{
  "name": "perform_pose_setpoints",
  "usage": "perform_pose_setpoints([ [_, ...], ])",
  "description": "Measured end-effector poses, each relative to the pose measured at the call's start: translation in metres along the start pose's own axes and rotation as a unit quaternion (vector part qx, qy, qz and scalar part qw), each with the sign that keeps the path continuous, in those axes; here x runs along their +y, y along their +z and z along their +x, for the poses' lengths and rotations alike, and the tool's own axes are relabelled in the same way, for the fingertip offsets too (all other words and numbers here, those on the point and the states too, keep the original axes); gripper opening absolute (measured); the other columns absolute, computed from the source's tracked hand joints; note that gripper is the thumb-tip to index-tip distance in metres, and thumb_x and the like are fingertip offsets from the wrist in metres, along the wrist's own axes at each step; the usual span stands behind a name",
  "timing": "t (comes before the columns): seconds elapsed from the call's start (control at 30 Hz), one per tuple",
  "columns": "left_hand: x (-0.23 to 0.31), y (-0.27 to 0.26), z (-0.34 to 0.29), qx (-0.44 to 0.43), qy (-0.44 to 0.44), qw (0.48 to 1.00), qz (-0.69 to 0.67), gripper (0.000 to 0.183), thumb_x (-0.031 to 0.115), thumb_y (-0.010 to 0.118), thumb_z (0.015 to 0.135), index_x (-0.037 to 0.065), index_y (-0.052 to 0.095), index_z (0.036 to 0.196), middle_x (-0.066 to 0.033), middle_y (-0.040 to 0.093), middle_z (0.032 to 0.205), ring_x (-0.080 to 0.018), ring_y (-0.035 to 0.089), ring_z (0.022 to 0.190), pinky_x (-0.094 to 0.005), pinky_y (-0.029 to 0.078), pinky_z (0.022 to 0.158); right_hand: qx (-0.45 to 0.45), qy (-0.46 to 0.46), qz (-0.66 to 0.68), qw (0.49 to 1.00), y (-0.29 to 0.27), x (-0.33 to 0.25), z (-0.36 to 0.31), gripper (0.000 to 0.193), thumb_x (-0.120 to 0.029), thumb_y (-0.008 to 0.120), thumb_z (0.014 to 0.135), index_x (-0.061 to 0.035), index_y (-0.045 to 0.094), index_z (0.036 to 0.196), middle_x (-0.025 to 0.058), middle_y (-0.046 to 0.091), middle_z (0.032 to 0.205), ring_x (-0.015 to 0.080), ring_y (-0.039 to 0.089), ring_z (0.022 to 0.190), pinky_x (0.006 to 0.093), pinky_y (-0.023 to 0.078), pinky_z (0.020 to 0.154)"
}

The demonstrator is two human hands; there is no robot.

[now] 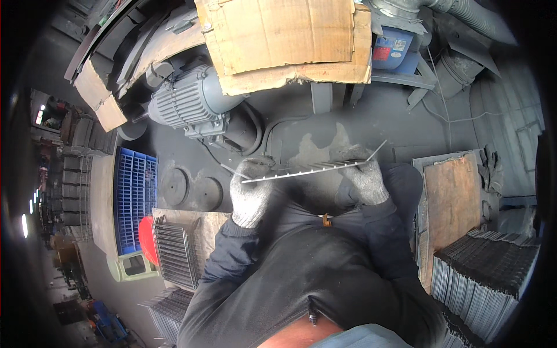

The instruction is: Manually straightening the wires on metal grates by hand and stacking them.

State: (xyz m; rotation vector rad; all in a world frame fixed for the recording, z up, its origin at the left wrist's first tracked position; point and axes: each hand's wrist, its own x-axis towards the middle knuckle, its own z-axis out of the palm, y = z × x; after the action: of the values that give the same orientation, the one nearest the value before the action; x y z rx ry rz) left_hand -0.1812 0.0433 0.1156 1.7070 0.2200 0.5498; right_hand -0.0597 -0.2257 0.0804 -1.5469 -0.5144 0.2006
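Observation:
A thin metal grate (304, 172) spans the space between my hands, seen almost edge-on. Its near edge is a bright, notched line, and a thin rod or edge angles upward at either end. My left hand (250, 200), in a whitish work glove with darkened fingers, is closed on the left end. On the right end, my right hand (369, 183) grips in a matching glove. Part of the fingers on both hands is hidden behind the grate. It is held level above my lap, slightly higher on the right.
Cardboard (284, 35) covers the machine ahead, beside a grey electric motor (188, 101). At right, stacked dark grates (481, 272) stand near a wooden board (452, 200). To the left are more grates (176, 249), a blue plastic crate (135, 200) and a red round object (148, 240).

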Motion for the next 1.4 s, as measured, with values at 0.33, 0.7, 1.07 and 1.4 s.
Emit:
perform_pose_setpoints([
  [0.33, -0.116, 0.108, 0.093, -0.135, -0.307, 0.942, 0.002, 0.017, 0.010, 0.076, 0.082, 0.003, 0.063, 0.089, -0.0047, 0.063, 0.072, -0.0155, 0.061, 0.064, -0.0320, 0.052, 0.060, 0.189, 0.140, 0.038, 0.971, -0.066, 0.121, 0.060, 0.022, -0.016, 0.076, 0.098, 0.0012, 0.075, 0.112, 0.0046, 0.072, 0.095, 0.0121, 0.061, 0.080, 0.0303, 0.052, 0.076],
  [0.7, -0.155, 0.062, 0.107, -0.158, -0.368, 0.916, -0.021, 0.022, 0.004, 0.076, 0.089, 0.002, 0.058, 0.101, -0.0110, 0.068, 0.082, -0.0224, 0.069, 0.067, -0.0379, 0.061, 0.059, 0.191, 0.208, 0.040, 0.958, -0.015, 0.157, 0.083, 0.040, -0.028, 0.083, 0.094, 0.0057, 0.074, 0.114, 0.0116, 0.078, 0.099, 0.0212, 0.073, 0.087, 0.0358, 0.058, 0.078],
  [1.07, -0.108, 0.016, 0.088, -0.110, -0.353, 0.929, 0.030, 0.020, 0.003, 0.072, 0.090, 0.000, 0.061, 0.106, -0.0134, 0.070, 0.094, -0.0241, 0.071, 0.079, -0.0373, 0.061, 0.068, 0.117, 0.146, -0.013, 0.982, 0.021, 0.120, 0.089, 0.042, -0.024, 0.081, 0.094, 0.0075, 0.068, 0.119, 0.0207, 0.078, 0.106, 0.0312, 0.074, 0.099, 0.0413, 0.058, 0.087],
  [1.4, -0.120, 0.064, 0.020, 0.018, -0.199, 0.964, -0.176, 0.044, 0.009, 0.075, 0.099, -0.002, 0.058, 0.138, -0.0108, 0.068, 0.119, -0.0181, 0.067, 0.103, -0.0307, 0.055, 0.087, 0.499, -0.080, 0.036, 0.862, -0.121, -0.059, -0.026, 0.025, 0.002, 0.072, 0.095, -0.0013, 0.065, 0.119, 0.0058, 0.070, 0.101, 0.0142, 0.065, 0.082, 0.0298, 0.054, 0.076],
])
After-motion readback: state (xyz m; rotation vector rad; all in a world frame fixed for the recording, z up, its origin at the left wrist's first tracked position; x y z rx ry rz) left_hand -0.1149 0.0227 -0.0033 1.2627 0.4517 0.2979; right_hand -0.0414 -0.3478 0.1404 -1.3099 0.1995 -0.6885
